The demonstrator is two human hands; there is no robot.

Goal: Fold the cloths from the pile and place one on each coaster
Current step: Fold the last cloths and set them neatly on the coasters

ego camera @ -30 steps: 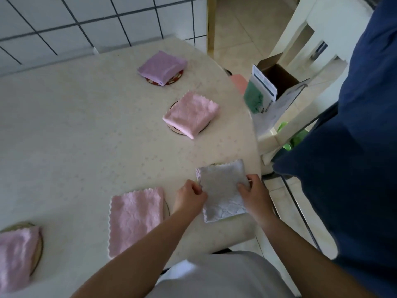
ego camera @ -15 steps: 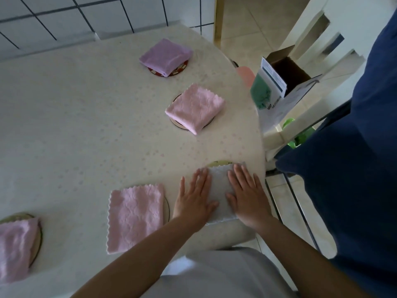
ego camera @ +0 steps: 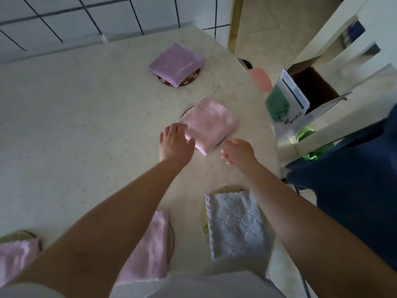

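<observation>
A folded grey-white cloth (ego camera: 235, 225) lies on a coaster (ego camera: 203, 220) near the table's front edge, and neither hand touches it. Both arms stretch forward over the table. My left hand (ego camera: 174, 144) touches the near-left corner of a folded pink cloth (ego camera: 211, 123) that sits on a coaster (ego camera: 185, 111). My right hand (ego camera: 238, 150) hovers just to the near right of that cloth with fingers loosely bent and holds nothing. A folded purple cloth (ego camera: 177, 63) covers a red-rimmed coaster (ego camera: 191, 79) farther back. More pink cloths (ego camera: 150, 248) (ego camera: 15, 255) lie on coasters at the front left.
The round cream table (ego camera: 75, 125) stands against a tiled wall. To the right are a white chair (ego camera: 335, 61), an open cardboard box (ego camera: 309, 89) with leaflets, and a dark blue fabric (ego camera: 354, 179) hanging beside the table.
Both hands have lifted off the grey-white cloth, left flat on its coaster, and have reached forward to the pink cloth in the middle. The camera has tilted forward.
</observation>
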